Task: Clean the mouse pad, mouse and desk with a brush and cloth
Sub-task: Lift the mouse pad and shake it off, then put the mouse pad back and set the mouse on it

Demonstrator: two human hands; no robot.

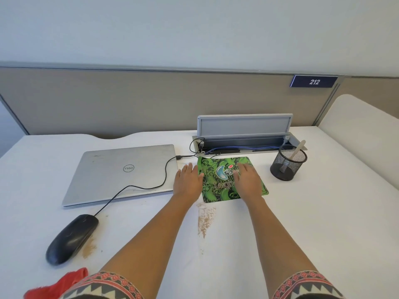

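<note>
As our left hand (187, 183) lay flat and empty beside the Logitech mouse pad (218, 189) and our right hand (248, 182) flat on it, toward the desk's (302, 212) far edge, we judged the pad being positioned, the red cloth (64, 283) at the near-left corner needed next.

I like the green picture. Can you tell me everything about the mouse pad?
The mouse pad is thin and flat, with rounded corners, printed in green and black around a blue blob and letters. It lies on the white desk beside the closed laptop. The right hand rests flat on it; the left hand lies at its left edge.
</note>
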